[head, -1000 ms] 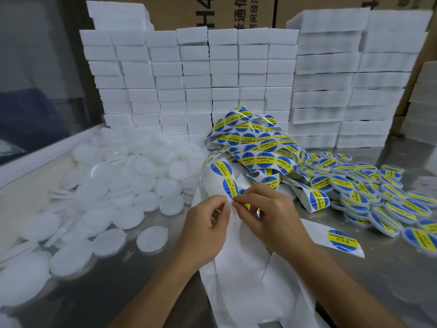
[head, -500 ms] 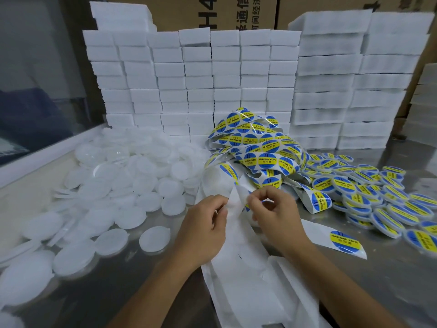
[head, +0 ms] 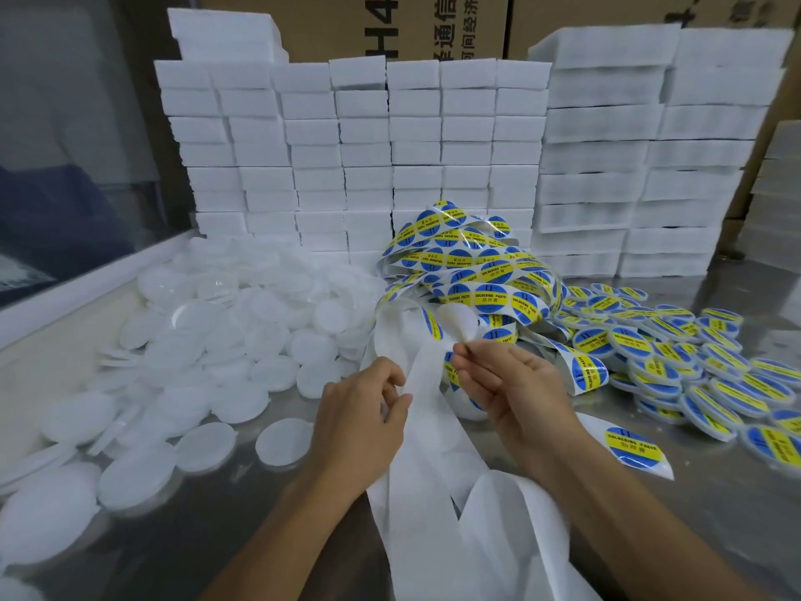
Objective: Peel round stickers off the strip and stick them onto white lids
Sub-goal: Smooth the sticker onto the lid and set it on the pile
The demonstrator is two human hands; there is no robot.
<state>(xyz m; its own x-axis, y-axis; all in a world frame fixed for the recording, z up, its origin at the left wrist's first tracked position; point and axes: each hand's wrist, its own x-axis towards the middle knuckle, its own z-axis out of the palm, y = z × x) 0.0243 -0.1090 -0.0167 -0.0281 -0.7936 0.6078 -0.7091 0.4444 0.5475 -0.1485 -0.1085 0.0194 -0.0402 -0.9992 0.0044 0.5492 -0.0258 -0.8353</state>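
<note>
A tangled strip of round blue-and-yellow stickers lies heaped at the middle of the steel table. Its bare white backing runs down toward me between my hands. My left hand pinches the backing's left edge. My right hand pinches a peeled sticker by its rim, the sticker mostly hidden behind the fingers. Plain white lids are piled at the left. Lids bearing stickers are spread at the right.
Stacks of white foam blocks wall off the back, with cardboard boxes behind. A cut piece of strip with one sticker lies right of my right wrist. A white ledge bounds the left.
The hands have drawn apart. The left hand has pulled the backing down and left, and the right hand has lifted a sticker off it to the right.
</note>
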